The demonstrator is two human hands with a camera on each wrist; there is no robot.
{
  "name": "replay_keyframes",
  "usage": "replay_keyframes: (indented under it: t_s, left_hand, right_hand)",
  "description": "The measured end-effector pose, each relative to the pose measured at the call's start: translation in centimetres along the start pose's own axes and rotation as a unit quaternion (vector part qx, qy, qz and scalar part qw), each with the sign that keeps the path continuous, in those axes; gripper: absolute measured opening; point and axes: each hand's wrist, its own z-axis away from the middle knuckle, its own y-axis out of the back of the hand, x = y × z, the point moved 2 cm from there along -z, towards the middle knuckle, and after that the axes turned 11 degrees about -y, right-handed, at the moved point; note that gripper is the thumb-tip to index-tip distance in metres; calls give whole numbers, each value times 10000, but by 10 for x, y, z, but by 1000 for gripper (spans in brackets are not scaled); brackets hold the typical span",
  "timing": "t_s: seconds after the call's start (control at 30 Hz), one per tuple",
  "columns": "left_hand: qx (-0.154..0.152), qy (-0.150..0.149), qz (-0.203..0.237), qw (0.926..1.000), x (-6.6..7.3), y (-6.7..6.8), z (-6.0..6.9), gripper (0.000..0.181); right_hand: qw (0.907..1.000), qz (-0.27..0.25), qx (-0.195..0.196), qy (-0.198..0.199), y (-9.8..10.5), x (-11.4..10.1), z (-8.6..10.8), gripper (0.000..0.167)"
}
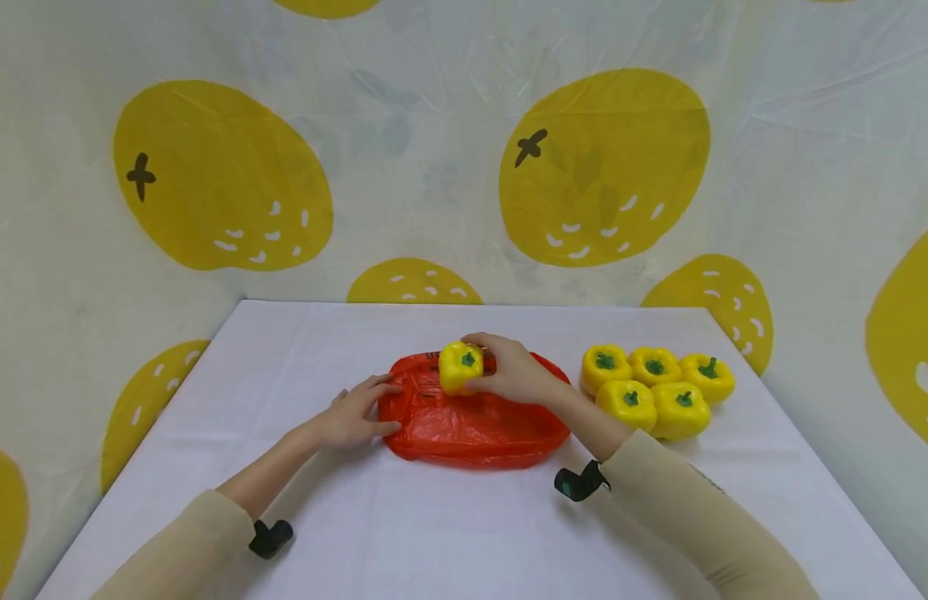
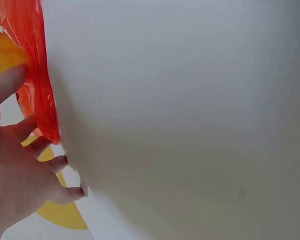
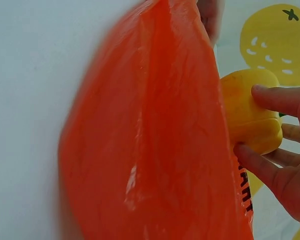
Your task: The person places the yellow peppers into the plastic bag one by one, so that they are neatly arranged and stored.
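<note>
A red plastic bag (image 1: 479, 433) lies spread on the white table, with dark printing partly in sight. My right hand (image 1: 512, 371) grips a yellow bell pepper (image 1: 456, 368) with a green stem over the bag. In the right wrist view the thumb and fingers hold that pepper (image 3: 250, 112) behind the near side of the bag (image 3: 145, 130). At the bag's left end rests my left hand (image 1: 356, 412), its fingers spread against the plastic. The left wrist view shows this hand (image 2: 20, 165) at the bag's edge (image 2: 37, 75), fingers mostly straight.
Several yellow bell peppers (image 1: 655, 392) stand close together on the table (image 1: 404, 533), right of the bag and beyond the right forearm. Behind the table hangs a pale cloth (image 1: 419, 183) printed with large yellow fruit. Dark wrist cameras (image 1: 580, 482) sit below the sleeves.
</note>
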Motion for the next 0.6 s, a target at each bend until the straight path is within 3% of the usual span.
replay_keyframes:
  t_s: [0.3, 0.6]
  left_hand:
    - [-118, 38, 231, 9997, -7, 0, 0, 70]
    - [17, 8, 274, 9996, -9, -3, 3, 69]
  right_hand:
    - [10000, -13, -17, -11, -12, -11, -12, 68]
    - [9999, 57, 21, -160, -25, -15, -21, 70]
